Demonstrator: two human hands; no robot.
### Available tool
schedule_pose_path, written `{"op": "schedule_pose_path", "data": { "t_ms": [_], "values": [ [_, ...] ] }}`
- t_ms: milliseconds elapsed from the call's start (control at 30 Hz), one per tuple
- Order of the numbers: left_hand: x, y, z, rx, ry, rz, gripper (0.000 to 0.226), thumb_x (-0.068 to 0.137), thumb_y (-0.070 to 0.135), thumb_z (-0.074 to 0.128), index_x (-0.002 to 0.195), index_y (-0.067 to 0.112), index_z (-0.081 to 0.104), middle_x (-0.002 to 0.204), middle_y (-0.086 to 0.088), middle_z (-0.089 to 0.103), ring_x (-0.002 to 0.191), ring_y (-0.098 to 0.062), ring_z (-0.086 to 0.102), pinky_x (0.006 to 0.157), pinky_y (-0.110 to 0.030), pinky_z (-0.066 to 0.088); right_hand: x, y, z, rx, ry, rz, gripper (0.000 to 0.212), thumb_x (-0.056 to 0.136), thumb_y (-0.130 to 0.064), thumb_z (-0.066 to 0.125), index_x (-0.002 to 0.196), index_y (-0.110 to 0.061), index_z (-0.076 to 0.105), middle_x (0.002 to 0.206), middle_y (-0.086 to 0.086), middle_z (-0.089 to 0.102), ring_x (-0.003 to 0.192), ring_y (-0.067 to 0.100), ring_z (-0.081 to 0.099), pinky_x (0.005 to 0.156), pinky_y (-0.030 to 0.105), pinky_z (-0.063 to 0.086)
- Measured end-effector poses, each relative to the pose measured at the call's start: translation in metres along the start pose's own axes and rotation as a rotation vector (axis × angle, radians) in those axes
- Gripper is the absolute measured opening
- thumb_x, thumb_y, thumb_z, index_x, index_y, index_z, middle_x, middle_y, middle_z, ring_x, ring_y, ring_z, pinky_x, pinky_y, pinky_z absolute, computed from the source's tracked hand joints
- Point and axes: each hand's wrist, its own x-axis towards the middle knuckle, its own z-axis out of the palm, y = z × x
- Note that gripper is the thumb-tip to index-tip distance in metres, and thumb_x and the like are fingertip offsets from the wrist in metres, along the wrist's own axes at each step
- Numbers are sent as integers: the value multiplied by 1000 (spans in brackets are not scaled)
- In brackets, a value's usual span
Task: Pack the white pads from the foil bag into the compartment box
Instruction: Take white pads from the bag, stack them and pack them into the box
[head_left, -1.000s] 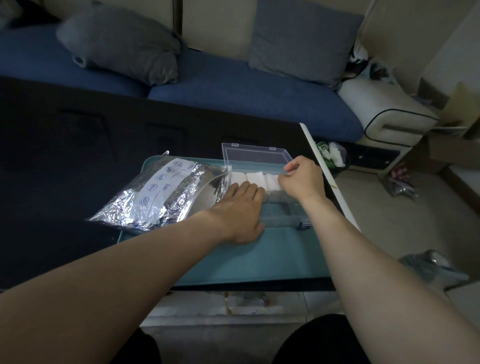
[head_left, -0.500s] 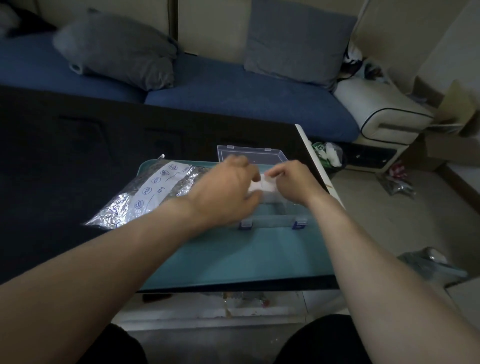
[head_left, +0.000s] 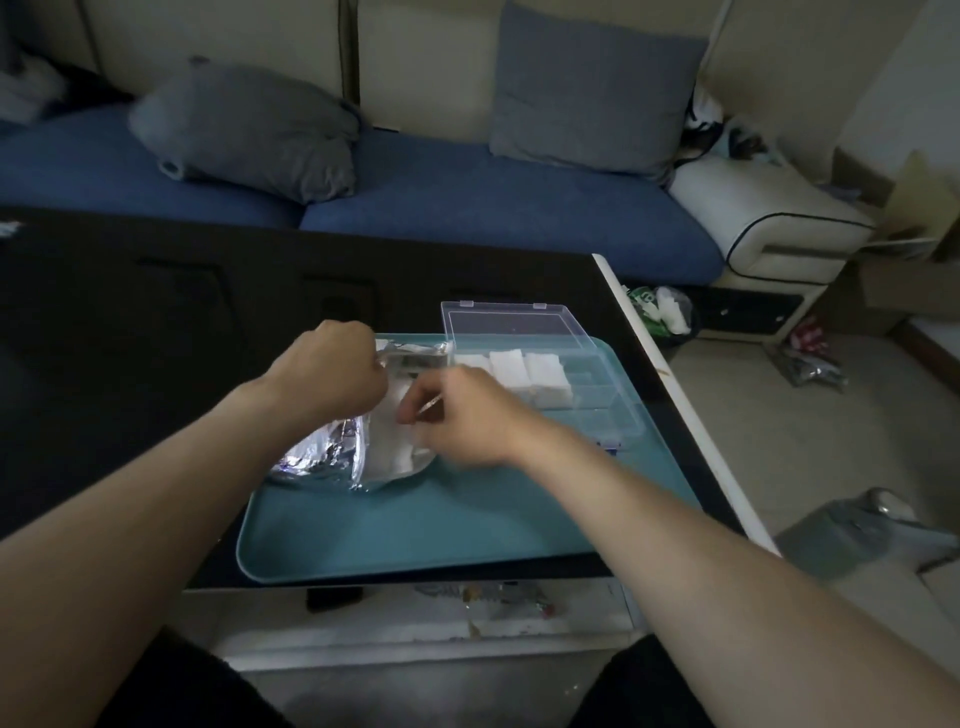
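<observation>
The silver foil bag (head_left: 332, 454) lies on the teal tray (head_left: 415, 525), its mouth toward the box and white pads (head_left: 387, 441) showing inside. My left hand (head_left: 327, 371) grips the far edge of the bag's opening. My right hand (head_left: 462, 415) pinches the near edge of that opening, fingers curled. The clear compartment box (head_left: 587, 395) stands open on the tray's right side, lid tipped back, with three white pads (head_left: 524, 371) lined up in its far row.
The tray sits on a dark table whose white right edge (head_left: 670, 384) borders the floor. A blue sofa (head_left: 467, 197) with grey cushions runs behind the table. A small bin (head_left: 665, 312) and loose items lie on the floor to the right.
Both hands left the box, where they held a pad, and moved left to the foil bag. They now hold its opening apart. The camera tilted slightly.
</observation>
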Motion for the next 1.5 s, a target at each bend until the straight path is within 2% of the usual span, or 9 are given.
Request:
{"op": "schedule_pose_path", "data": {
  "t_ms": [167,300,500,733,967,1133,1233,1400,1500],
  "values": [
    [3,-13,-2,-224,-41,-58,18,93,13,52,87,4,67,78,-11,62,67,-24,58,56,-28,42,9,-6,18,-195,74,78,60,88,-30,73,139,-9,51,139,9,55,126,25,52,96,30,42],
    [6,-28,5,-460,-89,-117,20,88,5,50,91,-3,68,77,-18,65,64,-25,54,60,-29,43,13,-3,22,-188,59,119,78,84,-41,78,148,-13,45,142,8,55,130,25,51,96,28,41],
    [4,-33,7,-552,-72,-121,20,86,4,52,94,1,70,92,-24,70,87,-39,66,77,-45,54,17,-4,25,-208,221,18,50,83,-33,80,125,-13,63,121,7,57,113,26,56,87,30,41],
    [4,-31,8,-541,-82,-111,16,86,5,53,89,2,68,91,-22,69,82,-34,66,74,-44,55,15,-10,33,-123,117,47,54,89,-53,68,119,-9,61,111,11,67,97,27,61,70,30,37],
    [3,-23,6,-356,-65,-48,15,92,9,50,90,6,65,84,-11,63,73,-25,61,58,-28,46,17,-11,24,-91,266,4,20,92,-25,65,107,-13,70,99,9,71,94,28,63,69,28,35],
    [3,-21,4,-286,-41,-39,19,93,11,49,100,5,65,83,-8,61,71,-20,60,54,-27,46,17,3,6,190,284,159,17,90,-23,64,81,-9,65,81,11,70,75,28,67,64,31,54],
    [2,-16,1,-257,-53,-30,22,94,22,53,108,9,64,95,-9,64,80,-23,61,62,-29,47,7,11,-5,620,277,282,13,94,-14,63,92,-1,67,88,19,73,67,31,73,67,50,63],
    [-11,7,-6,-339,104,200,68,75,51,57,133,14,54,121,-7,53,113,-23,53,97,-33,44,-3,10,-29,1037,408,307,24,94,-9,68,117,-1,64,102,15,73,68,19,72,53,29,59],
    [-22,30,-14,-631,197,285,69,80,53,62,136,16,51,121,2,51,114,-13,51,96,-25,41,-10,5,-38,1151,368,251,23,95,-13,66,116,-5,67,93,6,75,70,15,72,54,26,56]
  ]
}}
